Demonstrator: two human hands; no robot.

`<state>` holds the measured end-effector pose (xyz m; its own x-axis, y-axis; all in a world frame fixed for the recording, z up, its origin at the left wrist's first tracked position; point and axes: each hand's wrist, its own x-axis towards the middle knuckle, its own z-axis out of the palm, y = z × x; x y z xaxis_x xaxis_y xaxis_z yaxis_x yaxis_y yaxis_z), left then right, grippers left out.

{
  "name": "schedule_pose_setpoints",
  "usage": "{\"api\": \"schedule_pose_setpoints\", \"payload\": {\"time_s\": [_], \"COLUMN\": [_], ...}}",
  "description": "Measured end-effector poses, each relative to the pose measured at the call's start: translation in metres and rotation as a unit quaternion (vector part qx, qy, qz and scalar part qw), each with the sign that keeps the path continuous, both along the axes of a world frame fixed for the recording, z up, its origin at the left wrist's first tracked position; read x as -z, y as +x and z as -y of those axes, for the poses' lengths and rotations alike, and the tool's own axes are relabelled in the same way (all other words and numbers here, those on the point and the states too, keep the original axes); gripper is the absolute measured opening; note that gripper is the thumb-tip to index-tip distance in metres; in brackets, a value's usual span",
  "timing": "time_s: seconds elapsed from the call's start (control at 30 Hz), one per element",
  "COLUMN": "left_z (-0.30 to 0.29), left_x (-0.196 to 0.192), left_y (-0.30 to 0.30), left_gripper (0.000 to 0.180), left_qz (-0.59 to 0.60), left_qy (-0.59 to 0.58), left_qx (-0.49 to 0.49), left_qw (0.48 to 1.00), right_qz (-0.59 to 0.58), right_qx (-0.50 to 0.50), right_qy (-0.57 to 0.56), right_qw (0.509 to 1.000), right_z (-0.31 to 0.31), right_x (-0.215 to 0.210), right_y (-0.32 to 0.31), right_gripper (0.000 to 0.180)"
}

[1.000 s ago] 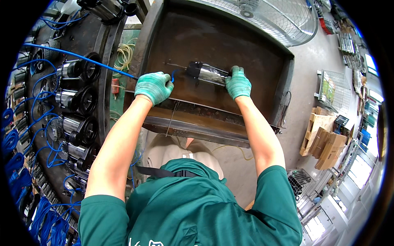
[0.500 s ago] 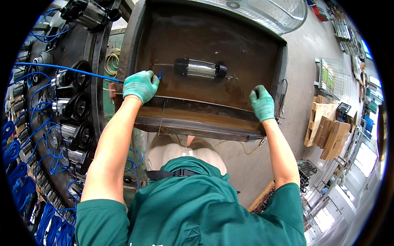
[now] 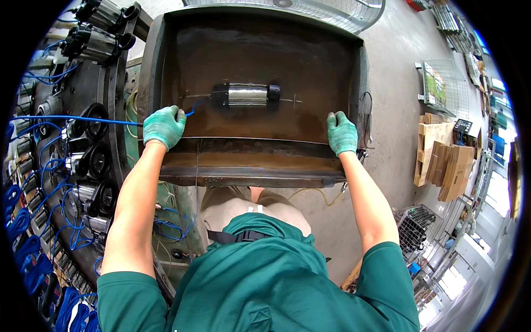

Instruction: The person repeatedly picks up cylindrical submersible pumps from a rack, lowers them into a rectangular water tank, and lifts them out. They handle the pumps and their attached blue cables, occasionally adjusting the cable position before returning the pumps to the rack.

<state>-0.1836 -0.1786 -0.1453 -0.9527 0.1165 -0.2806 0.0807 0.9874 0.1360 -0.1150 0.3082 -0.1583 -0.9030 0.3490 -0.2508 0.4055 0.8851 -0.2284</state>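
A cylindrical pump (image 3: 247,94) with a shiny steel body and black ends lies on its side in a dark metal tank (image 3: 150,66) of brownish liquid. A blue cable (image 3: 83,118) comes in from the left to my left hand (image 3: 165,127) and shows again beyond the fingers toward the pump. That green-gloved hand is closed around the cable at the tank's left side. My right hand (image 3: 342,133), gloved too, rests by the tank's right wall with curled fingers. What lies under those fingers is hidden. A thin pale edge (image 3: 254,139) runs across the tank between both hands.
Several similar pumps (image 3: 91,41) and coiled blue cables (image 3: 25,252) crowd a dark rack on the left. A large fan guard (image 3: 332,12) stands behind the tank. To the right are a wire cage (image 3: 445,83), flat cardboard (image 3: 456,166) and a black wire basket (image 3: 417,227).
The whole view has shifted, so tank and pump appear further left. My right hand has come closer to the tank's right wall. My left hand stays closed on the blue cable.
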Motion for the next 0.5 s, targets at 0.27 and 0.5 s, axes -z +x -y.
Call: {"api": "schedule_pose_setpoints", "payload": {"time_s": [0.27,0.5], "left_z": [-0.0009,-0.0011], "left_x": [0.0002,0.0001], "left_y": [-0.0003,0.0007], "left_gripper": [0.033,0.032], "left_qz": [-0.002,-0.001], "left_qy": [-0.005,-0.005], "left_qx": [0.004,0.005], "left_qw": [1.000,1.000], "right_qz": [0.028,0.043], "right_qx": [0.002,0.002], "right_qy": [0.007,0.005], "right_qw": [1.000,0.999], "right_z": [0.0013,-0.0003], "right_x": [-0.0052,-0.0032], "right_y": [-0.0018,-0.0030], "right_gripper": [0.039,0.039]}}
